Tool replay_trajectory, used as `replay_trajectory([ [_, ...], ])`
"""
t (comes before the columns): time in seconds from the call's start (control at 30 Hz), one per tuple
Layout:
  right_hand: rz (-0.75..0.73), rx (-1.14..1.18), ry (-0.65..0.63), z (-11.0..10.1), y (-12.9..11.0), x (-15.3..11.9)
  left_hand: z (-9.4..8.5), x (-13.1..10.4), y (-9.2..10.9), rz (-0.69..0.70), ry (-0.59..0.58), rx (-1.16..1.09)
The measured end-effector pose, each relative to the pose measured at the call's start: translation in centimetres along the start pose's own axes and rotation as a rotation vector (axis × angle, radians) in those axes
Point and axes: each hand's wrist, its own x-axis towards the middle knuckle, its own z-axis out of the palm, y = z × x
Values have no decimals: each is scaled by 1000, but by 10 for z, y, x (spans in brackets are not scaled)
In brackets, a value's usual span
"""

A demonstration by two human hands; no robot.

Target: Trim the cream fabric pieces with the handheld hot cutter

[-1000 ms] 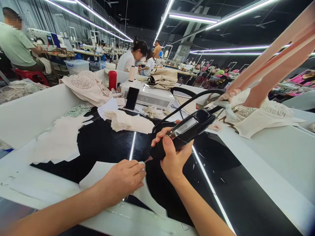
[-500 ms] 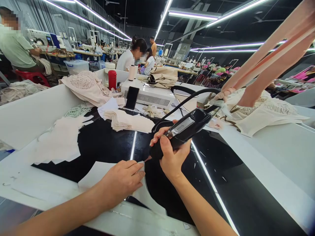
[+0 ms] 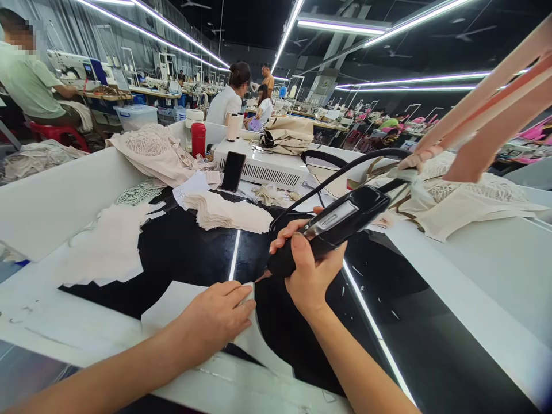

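While right hand (image 3: 313,279) clamps fingers on black tool (image 3: 347,218), left hand (image 3: 211,316) covers pale piece (image 3: 164,299), pinch unclear; edge work apparently unfinished.

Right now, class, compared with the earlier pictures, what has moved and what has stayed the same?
The right hand and the black handheld tool it grips have shifted slightly to the right. In the background, a co-worker in white has raised their head. Nothing was newly grasped or let go. The left hand stays on the white piece; the fabric stack and phone are unchanged.
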Motion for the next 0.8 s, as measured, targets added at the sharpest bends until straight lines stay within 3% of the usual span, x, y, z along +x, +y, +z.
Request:
replay_trajectory([
  [0.3, 17, -1, -26, 0, 6, -5, -4, 4, 1, 56, 49, 67],
  [0.8, 6, -12, -25, 5, 7, -6, 1, 2, 2, 15, 21, 56],
])
